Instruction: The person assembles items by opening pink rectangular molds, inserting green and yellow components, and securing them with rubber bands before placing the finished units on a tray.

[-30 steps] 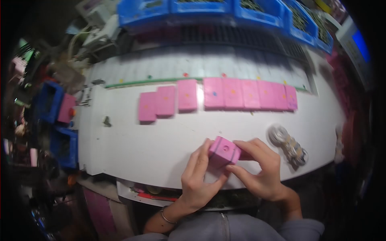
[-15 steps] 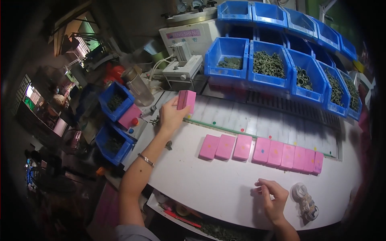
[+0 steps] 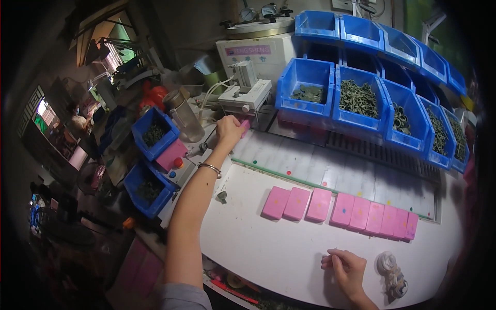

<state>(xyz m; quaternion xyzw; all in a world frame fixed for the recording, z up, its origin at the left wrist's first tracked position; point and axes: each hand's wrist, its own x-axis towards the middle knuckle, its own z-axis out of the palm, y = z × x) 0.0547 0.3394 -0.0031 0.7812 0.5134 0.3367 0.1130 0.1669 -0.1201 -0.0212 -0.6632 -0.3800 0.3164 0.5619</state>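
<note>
Fingers (image 3: pixel 233 124) of the left hand (image 3: pixel 228 131) curl tightly around a pink block (image 3: pixel 244 125), holding it at the far left edge of the white surface (image 3: pixel 268 248), just in front of the small white machine (image 3: pixel 244 93). Most of the block is hidden by the hand; only one end shows. Right hand (image 3: pixel 347 268) rests near the surface's near edge, fingers loosely folded, thumb and forefinger pinched together; whether they hold anything cannot be made out. Pink blocks in a row (image 3: pixel 341 209) lie between the hands. Blue bins (image 3: pixel 356 103) stand at far right.
</note>
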